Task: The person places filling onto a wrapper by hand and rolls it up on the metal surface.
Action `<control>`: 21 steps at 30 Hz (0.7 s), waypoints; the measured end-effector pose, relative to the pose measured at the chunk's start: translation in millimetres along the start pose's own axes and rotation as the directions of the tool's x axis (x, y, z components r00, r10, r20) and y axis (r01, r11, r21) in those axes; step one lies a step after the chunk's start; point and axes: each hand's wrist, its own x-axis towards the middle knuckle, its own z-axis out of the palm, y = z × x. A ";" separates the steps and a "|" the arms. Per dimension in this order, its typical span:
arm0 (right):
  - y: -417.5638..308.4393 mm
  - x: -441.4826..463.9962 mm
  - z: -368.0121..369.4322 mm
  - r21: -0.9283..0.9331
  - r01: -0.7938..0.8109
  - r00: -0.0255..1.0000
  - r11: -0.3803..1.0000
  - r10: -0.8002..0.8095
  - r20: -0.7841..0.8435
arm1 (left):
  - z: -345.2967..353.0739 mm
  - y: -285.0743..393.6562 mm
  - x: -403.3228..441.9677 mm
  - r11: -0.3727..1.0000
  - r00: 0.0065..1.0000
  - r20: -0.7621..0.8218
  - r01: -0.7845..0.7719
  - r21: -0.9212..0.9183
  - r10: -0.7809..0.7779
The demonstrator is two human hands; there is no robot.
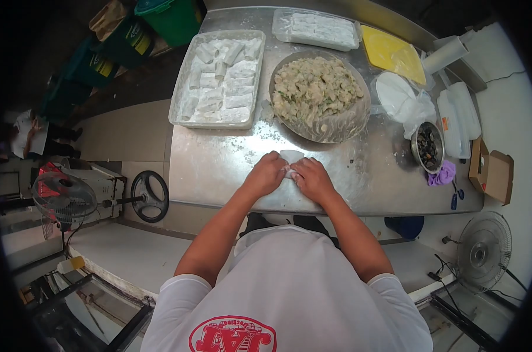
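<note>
A small white wrapper [291, 156] lies on the steel table [213, 170] close to its front edge, partly rolled up. My left hand [267, 174] has its fingers closed on the left side of it. On the opposite side, my right hand [314, 178] grips it with curled fingers. Whatever is inside the roll is hidden by the fingers. Just beyond my hands stands a wide metal bowl [355, 124] heaped with a pale chopped filling [315, 85] flecked with green. Left of the bowl, a plastic tray [178, 108] holds several white-dusted rolls [219, 94].
At the back is a second container [317, 29] of rolls, beside a yellow lid [393, 54]. A bowl of dark pieces [428, 146], a purple cloth [443, 174] and an open cardboard box [493, 170] are at the right. Fans [480, 252] flank the table.
</note>
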 end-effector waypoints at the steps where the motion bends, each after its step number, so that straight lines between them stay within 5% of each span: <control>1: 2.7 0.8 3.4 -0.016 -0.006 1.000 1.000 0.006 0.006 | -0.2 0.6 0.5 1.000 0.999 -0.039 -0.017 -0.015 0.016; 14: -13.8 -8.1 2.8 -0.187 0.000 1.000 0.982 -0.004 -0.022 | -6.0 2.9 -14.5 0.984 0.985 -0.071 -0.147 0.095 0.154; 16: -17.1 -7.3 1.2 -0.204 0.017 0.999 0.979 -0.025 -0.037 | -7.7 0.8 -19.3 0.982 0.995 0.075 -0.078 0.174 0.066; 21: -17.7 -13.8 9.3 -0.191 0.048 0.998 0.980 -0.053 -0.020 | -6.3 5.6 -28.9 0.995 0.998 -0.014 0.064 0.082 -0.063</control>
